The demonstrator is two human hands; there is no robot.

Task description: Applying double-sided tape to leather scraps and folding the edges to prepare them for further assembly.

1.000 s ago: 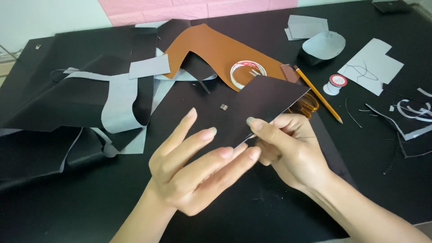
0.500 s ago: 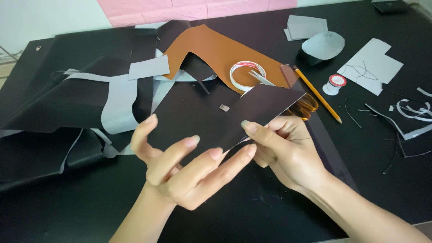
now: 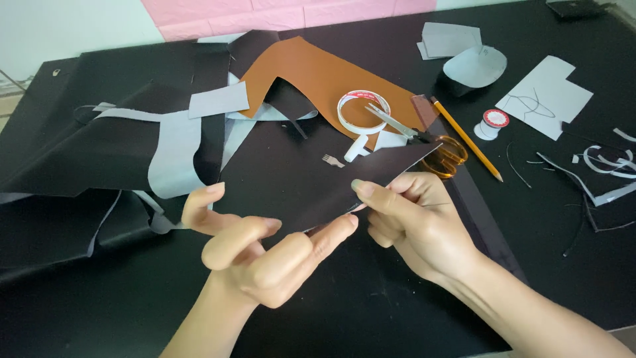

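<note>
brown sheet (image 3: 331, 76) lies at table top centre | tape roll (image 3: 363, 111) on its lower edge | scissors (image 3: 424, 142) with orange handles just beside roll | pencil (image 3: 467, 139) right of scissors | thread spool (image 3: 491, 123) near white paper (image 3: 546, 96) | grey strips (image 3: 172, 149) on black sheets (image 3: 99, 113) at left

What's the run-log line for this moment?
left hand: supports dark leather piece | right hand: pinches its edge | scissors: on table behind

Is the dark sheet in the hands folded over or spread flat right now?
Spread flat: the dark sheet shows one unbroken face, pinched at its edge by the right hand, left hand beneath.
</note>
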